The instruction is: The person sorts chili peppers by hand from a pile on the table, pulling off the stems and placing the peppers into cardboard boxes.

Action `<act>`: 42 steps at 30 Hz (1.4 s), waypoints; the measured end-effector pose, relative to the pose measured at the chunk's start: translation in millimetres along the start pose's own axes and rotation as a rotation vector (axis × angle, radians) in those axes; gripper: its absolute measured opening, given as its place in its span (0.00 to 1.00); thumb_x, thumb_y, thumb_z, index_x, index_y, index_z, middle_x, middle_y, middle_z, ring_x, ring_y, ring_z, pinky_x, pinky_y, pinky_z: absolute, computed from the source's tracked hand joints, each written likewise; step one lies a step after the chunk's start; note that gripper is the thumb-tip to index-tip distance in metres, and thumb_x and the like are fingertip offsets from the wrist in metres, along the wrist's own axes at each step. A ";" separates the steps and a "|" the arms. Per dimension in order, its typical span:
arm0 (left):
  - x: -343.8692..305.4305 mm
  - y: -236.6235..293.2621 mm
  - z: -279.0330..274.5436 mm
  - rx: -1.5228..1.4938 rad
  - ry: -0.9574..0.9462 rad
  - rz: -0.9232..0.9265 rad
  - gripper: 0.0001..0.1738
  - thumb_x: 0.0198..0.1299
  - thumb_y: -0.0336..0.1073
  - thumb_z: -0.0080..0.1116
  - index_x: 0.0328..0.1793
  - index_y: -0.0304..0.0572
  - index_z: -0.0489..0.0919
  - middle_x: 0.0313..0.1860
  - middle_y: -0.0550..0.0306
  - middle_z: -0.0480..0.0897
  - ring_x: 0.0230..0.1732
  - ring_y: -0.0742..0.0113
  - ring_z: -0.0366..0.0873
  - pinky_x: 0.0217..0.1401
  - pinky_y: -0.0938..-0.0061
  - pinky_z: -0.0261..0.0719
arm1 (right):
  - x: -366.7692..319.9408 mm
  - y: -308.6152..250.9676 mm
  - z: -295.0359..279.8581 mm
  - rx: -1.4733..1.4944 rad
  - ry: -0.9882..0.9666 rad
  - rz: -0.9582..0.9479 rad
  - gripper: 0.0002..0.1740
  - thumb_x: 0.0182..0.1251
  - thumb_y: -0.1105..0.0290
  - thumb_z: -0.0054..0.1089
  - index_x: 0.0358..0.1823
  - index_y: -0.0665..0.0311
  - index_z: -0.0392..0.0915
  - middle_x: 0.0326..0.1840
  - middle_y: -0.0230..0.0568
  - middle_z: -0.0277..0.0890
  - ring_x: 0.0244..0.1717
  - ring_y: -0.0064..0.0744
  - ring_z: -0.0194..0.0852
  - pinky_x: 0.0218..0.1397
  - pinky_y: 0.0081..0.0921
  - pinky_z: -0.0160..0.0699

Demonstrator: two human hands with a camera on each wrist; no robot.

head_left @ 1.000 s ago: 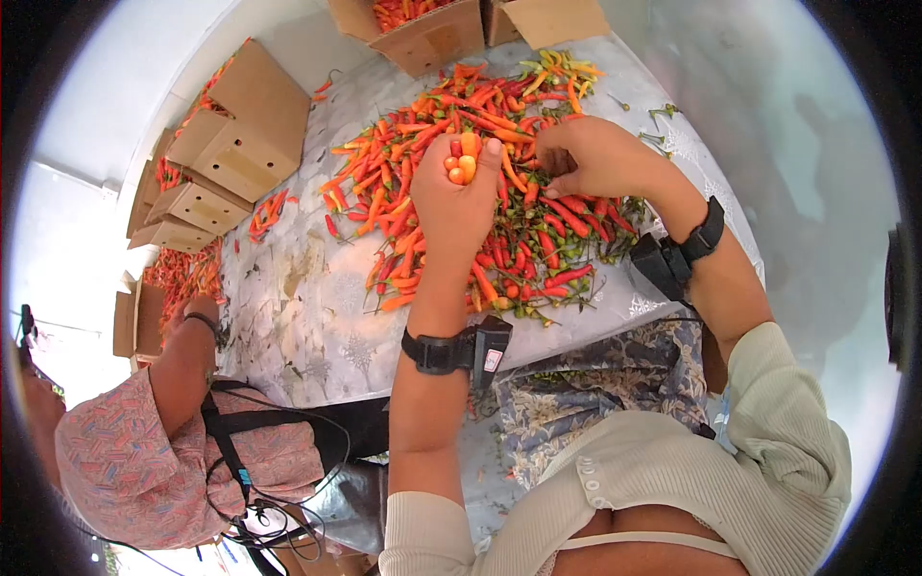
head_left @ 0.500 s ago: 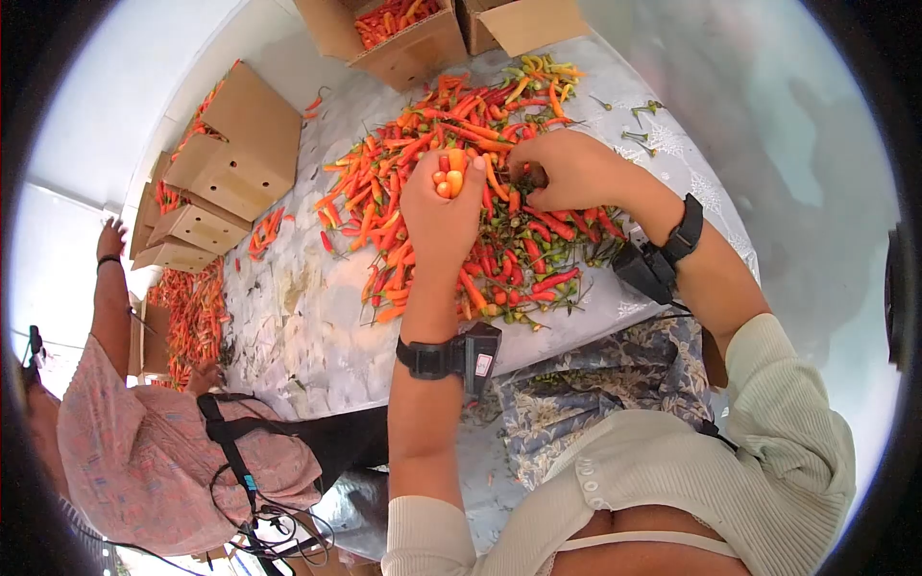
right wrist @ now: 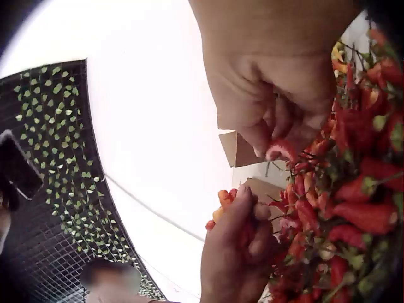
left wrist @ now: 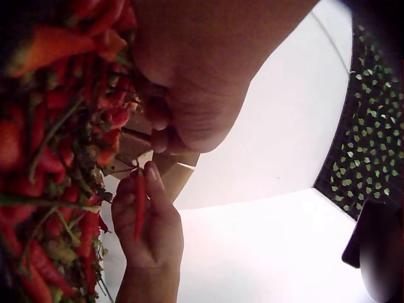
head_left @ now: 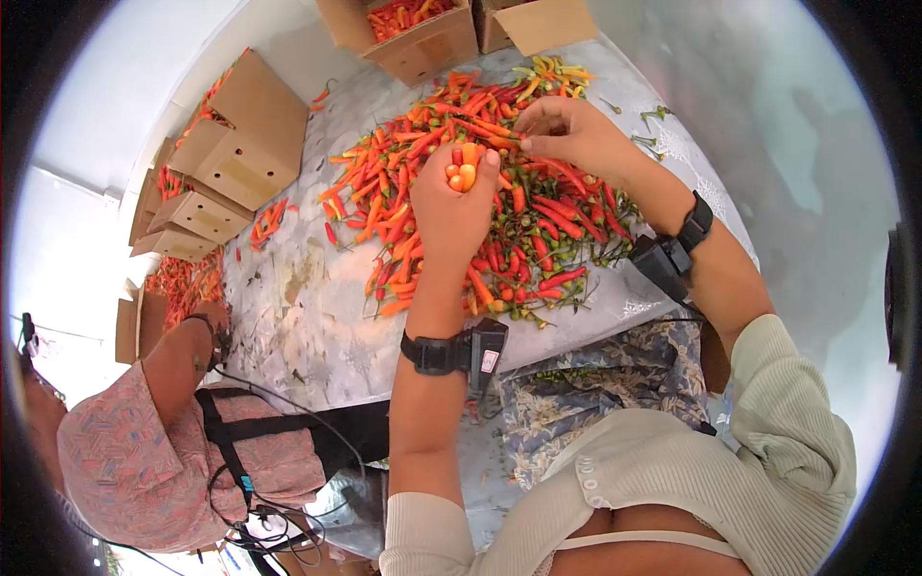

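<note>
A heap of red and orange chili peppers (head_left: 389,221) with green stems lies in front of me. My left hand (head_left: 449,216) grips several chili peppers (head_left: 467,168) in a bunch, their smooth orange and red ends poking out beside the thumb. Over the far right part of the heap is my right hand (head_left: 581,144), its thumb and fingers pinching a red chili pepper (right wrist: 281,150). That pepper also shows in the left wrist view, lying along the right hand's fingers (left wrist: 158,196). The palm side of my left hand is hidden in the head view.
Cardboard boxes (head_left: 254,144) of chilies line the left side, with another open box (head_left: 423,53) at the back. Yellowish peppers (head_left: 557,72) sit at the heap's far edge; loose stems (head_left: 655,115) lie right of them. Another person (head_left: 182,432) works at the left.
My right hand dipped among the peppers, then rose away from me with its fingers less curled. The left hand keeps its bunch. The other person's raised arm has come back down.
</note>
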State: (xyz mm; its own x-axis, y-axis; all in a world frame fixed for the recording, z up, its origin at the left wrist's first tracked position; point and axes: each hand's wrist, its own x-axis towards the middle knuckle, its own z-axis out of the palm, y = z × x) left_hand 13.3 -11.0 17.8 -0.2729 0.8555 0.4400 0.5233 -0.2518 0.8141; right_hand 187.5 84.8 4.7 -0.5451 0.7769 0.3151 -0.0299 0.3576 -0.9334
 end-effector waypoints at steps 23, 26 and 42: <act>-2.6 -6.8 4.8 0.064 -0.052 0.170 0.14 0.57 0.36 0.68 0.45 0.36 0.79 0.29 0.63 0.79 0.27 0.77 0.73 0.31 0.80 0.73 | -5.7 -10.6 19.6 0.129 -0.097 0.017 0.13 0.68 0.70 0.60 0.51 0.66 0.77 0.41 0.33 0.79 0.40 0.19 0.77 0.43 0.19 0.79; -1.1 -12.9 6.8 0.019 -0.088 0.085 0.15 0.58 0.35 0.67 0.47 0.37 0.78 0.27 0.63 0.79 0.22 0.79 0.72 0.25 0.81 0.72 | -8.1 -9.6 20.2 0.207 -0.082 0.031 0.11 0.68 0.69 0.60 0.48 0.66 0.76 0.39 0.32 0.78 0.38 0.19 0.77 0.39 0.19 0.79; -2.3 -1.0 5.6 -0.082 -0.096 0.167 0.13 0.56 0.34 0.67 0.44 0.38 0.79 0.28 0.56 0.81 0.29 0.69 0.77 0.36 0.74 0.75 | -9.5 -12.7 21.5 0.277 -0.075 -0.136 0.07 0.66 0.71 0.62 0.41 0.64 0.76 0.35 0.29 0.76 0.35 0.16 0.75 0.38 0.16 0.75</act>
State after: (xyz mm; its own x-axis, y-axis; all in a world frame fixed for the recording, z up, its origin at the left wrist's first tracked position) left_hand 18.0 -10.1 13.9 -0.1077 0.8368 0.5368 0.4863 -0.4266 0.7626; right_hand 175.1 61.8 9.9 -0.5806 0.6876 0.4359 -0.3276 0.2928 -0.8983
